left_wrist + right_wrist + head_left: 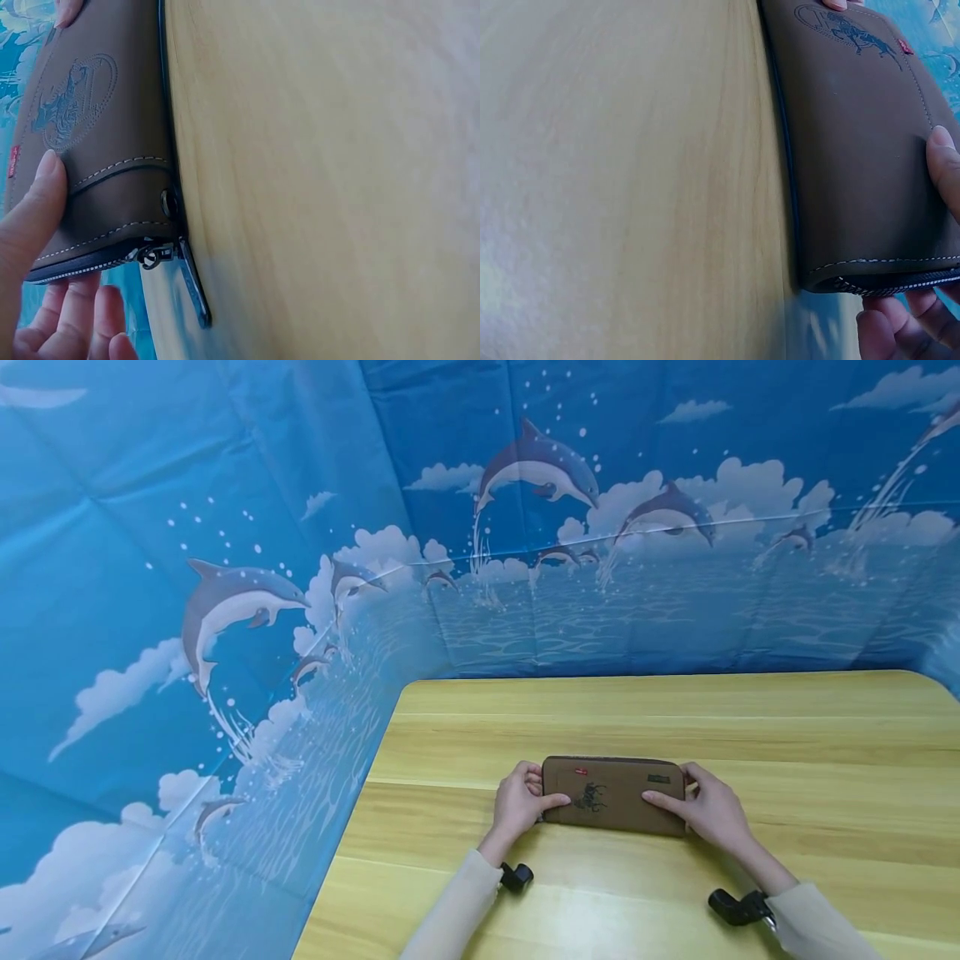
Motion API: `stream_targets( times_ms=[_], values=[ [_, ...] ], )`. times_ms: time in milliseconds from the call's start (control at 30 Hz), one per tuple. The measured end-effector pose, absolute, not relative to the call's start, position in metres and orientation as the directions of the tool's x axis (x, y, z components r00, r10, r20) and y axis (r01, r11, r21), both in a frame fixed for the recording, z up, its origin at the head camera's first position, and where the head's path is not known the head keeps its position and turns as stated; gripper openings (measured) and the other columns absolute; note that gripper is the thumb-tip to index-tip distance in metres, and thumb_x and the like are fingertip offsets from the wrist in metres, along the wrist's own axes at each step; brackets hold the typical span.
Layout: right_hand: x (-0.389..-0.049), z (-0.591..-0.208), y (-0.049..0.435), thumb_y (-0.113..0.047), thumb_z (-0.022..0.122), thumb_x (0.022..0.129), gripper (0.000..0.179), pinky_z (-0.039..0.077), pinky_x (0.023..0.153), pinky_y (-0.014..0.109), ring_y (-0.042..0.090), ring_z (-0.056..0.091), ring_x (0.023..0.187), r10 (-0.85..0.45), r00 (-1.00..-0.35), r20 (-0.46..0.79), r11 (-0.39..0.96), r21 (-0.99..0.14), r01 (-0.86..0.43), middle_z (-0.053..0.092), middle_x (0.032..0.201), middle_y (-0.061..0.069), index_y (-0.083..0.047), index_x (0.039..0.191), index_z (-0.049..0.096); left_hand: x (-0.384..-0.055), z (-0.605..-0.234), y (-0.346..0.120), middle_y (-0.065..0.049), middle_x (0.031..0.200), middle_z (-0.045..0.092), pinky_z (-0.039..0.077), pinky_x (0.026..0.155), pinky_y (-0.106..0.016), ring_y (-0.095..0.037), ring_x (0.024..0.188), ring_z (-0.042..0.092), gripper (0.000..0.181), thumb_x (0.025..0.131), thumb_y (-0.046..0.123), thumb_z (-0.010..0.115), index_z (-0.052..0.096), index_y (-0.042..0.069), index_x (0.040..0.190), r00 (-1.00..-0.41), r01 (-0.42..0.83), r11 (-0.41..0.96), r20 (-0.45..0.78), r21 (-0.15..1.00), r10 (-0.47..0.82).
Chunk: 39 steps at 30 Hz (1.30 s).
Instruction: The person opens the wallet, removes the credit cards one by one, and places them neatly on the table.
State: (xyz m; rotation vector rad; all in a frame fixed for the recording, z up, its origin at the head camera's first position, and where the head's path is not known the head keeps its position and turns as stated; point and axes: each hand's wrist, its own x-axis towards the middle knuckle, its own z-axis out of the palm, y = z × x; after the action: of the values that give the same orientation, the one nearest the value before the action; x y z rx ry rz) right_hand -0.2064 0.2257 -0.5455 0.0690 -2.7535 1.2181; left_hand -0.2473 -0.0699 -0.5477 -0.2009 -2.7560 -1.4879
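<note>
A long brown zip wallet [615, 806] is held between both hands over the wooden table, its stamped horse emblem and small red tag facing up. My left hand [517, 802] grips its left end, thumb on the front face and fingers behind. At the other end my right hand [712, 806] holds it the same way, thumb lying across the front. In the left wrist view, a metal zipper pull [195, 289] hangs at the wallet's corner, and the zip looks closed. The right wrist view shows the wallet's stitched end [885, 266] above my curled fingers.
The light wooden table [615, 902] has rounded far corners. Blue sheeting [300, 635] printed with dolphins and clouds hangs behind the table and along its left side. A black wrist mount [738, 907] sits on my right wrist, another [516, 877] on my left.
</note>
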Motion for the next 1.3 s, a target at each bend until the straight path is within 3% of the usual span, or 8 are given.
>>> stream_targets(
  times_ms=[200,567,733,867,1000,1167,1300],
  values=[
    [-0.205,-0.547,0.227,-0.046,0.073,0.080,0.049,0.032,0.040,0.025,0.013,0.047,0.049,0.005,-0.990,0.138,0.637,-0.764,-0.103,0.053,0.064,0.003,-0.007,0.097,0.047,-0.248,-0.551,-0.070,0.012,0.084,0.060,0.049,0.068,-0.022,-0.003,0.070,0.054,0.056,0.063,0.037,0.087,0.058,0.012,0.104,-0.991,0.126,0.516,0.082,0.847,0.109],
    [-0.202,-0.551,0.229,-0.044,0.078,0.076,0.057,0.034,0.055,0.029,0.024,0.043,0.078,-0.014,-0.988,0.157,0.639,-0.759,-0.129,0.048,0.087,0.009,-0.007,0.101,0.043,-0.245,-0.557,-0.073,0.011,0.082,0.059,0.048,0.068,-0.023,-0.003,0.071,0.055,0.051,0.064,0.033,0.087,0.057,0.012,0.099,-0.982,0.185,0.493,0.138,0.850,0.130],
    [-0.200,-0.551,0.230,-0.047,0.078,0.074,0.076,0.047,0.071,0.045,0.039,0.052,0.098,-0.047,-0.993,0.110,0.629,-0.769,-0.115,0.055,0.111,0.023,0.001,0.123,0.045,-0.244,-0.557,-0.074,0.011,0.085,0.059,0.049,0.069,-0.023,-0.004,0.073,0.055,0.050,0.064,0.031,0.087,0.056,0.013,0.099,-0.978,0.202,0.488,0.151,0.849,0.142],
    [-0.198,-0.550,0.231,-0.047,0.077,0.075,0.090,0.044,0.083,0.059,0.049,0.046,0.114,-0.073,-0.994,0.084,0.619,-0.777,-0.111,0.049,0.127,0.032,0.008,0.136,0.041,-0.242,-0.556,-0.075,0.011,0.085,0.058,0.049,0.070,-0.023,-0.005,0.074,0.055,0.050,0.065,0.030,0.087,0.056,0.013,0.099,-0.975,0.216,0.483,0.158,0.849,0.158],
    [-0.199,-0.548,0.231,-0.048,0.076,0.076,0.085,0.046,0.082,0.055,0.043,0.051,0.111,-0.085,-0.992,0.090,0.618,-0.777,-0.123,0.057,0.122,0.025,0.006,0.135,0.047,-0.242,-0.555,-0.078,0.011,0.087,0.058,0.048,0.072,-0.024,-0.008,0.078,0.056,0.049,0.066,0.030,0.086,0.055,0.014,0.100,-0.969,0.232,0.472,0.160,0.851,0.188],
    [-0.198,-0.548,0.230,-0.049,0.074,0.077,0.085,0.044,0.086,0.058,0.045,0.048,0.115,-0.076,-0.994,0.084,0.615,-0.780,-0.113,0.055,0.124,0.026,0.006,0.136,0.046,-0.242,-0.552,-0.090,0.012,0.090,0.060,0.048,0.075,-0.024,-0.009,0.083,0.056,0.046,0.068,0.035,0.083,0.058,0.017,0.103,-0.959,0.239,0.507,0.118,0.828,0.259],
    [-0.197,-0.550,0.229,-0.048,0.074,0.078,0.072,0.047,0.083,0.054,0.039,0.055,0.107,-0.058,-0.993,0.105,0.609,-0.784,-0.119,0.064,0.111,0.015,-0.001,0.129,0.055,-0.240,-0.551,-0.103,0.008,0.092,0.064,0.047,0.071,-0.023,-0.010,0.080,0.056,0.042,0.070,0.038,0.080,0.064,0.015,0.101,-0.942,0.279,0.579,0.102,0.766,0.320]
  ],
)
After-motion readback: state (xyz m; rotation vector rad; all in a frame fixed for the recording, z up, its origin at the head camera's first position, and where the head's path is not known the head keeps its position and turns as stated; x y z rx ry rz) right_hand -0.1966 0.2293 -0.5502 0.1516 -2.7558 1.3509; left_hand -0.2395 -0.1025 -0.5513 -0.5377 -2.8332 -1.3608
